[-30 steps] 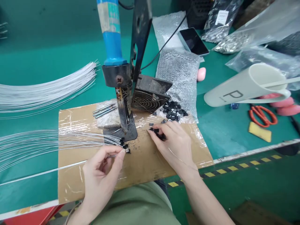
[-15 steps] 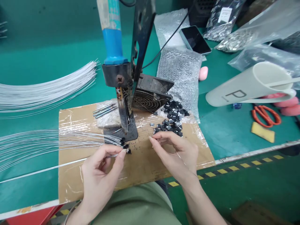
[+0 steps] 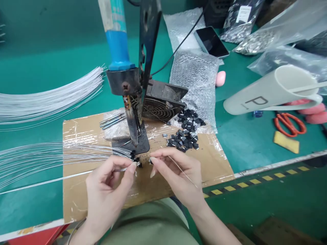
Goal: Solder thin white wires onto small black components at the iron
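My left hand (image 3: 107,190) is closed, pinching a white wire (image 3: 74,177) close to its end, where a small black piece shows just past the fingertips. My right hand (image 3: 180,173) pinches a small black component (image 3: 150,161) between thumb and forefinger, a short way right of the left fingertips. A thin silvery wire (image 3: 182,170), which looks like solder, also runs through the right hand. Just above both hands, a soldering iron (image 3: 120,51) is clamped tip-down in a stand. Several wires with black ends (image 3: 102,149) lie beside my left hand.
Loose black components (image 3: 184,139) are heaped on the cardboard (image 3: 84,200), near a small fan (image 3: 163,105). A white wire bundle (image 3: 63,95) lies at left. Right are a mug (image 3: 268,92), red-handled scissors (image 3: 288,124), a yellow sponge (image 3: 286,142) and a phone (image 3: 212,41).
My right hand has moved left from beside the component heap towards my left fingertips, and a small black component now shows in its pinch. The left hand keeps its grip on the wire.
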The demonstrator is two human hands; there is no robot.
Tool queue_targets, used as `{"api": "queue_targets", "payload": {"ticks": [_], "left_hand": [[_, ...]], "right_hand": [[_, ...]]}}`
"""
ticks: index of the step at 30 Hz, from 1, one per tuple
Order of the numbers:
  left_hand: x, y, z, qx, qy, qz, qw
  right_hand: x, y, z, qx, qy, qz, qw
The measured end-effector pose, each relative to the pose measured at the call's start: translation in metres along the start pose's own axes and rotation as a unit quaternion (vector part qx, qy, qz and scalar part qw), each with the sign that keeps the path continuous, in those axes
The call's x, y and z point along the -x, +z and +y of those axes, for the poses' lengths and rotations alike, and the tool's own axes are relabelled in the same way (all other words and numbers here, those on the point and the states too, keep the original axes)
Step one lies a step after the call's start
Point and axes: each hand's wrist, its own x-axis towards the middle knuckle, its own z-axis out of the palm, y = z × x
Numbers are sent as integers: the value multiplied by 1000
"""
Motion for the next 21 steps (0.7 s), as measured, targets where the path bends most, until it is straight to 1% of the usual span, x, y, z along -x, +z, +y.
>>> {"api": "queue_targets", "payload": {"ticks": [3,6,9,13,15,17,19,21], "left_hand": [[1,3,8,46,-14,3,999],[1,4,12,85,-16,-20,996],[0,1,9,88,-12,-43,995],[-5,-5,1,79,20,-98,992],[-6,-6,-1,79,26,-109,991],[-6,-6,0,82,20,-104,991],[-5,-4,2,87,11,-87,992],[-3,-2,4,88,4,-85,993]], "right_hand": [[-1,4,-1,-14,8,-32,999],[-2,5,-2,-18,1,-55,998],[-2,5,-3,-14,-7,-60,998],[-1,4,-5,18,-25,-58,998],[0,4,-6,33,-37,-55,997],[0,4,-7,47,-51,-49,996],[1,4,-8,61,-70,-47,995],[1,4,-8,70,-84,-49,993]]}}
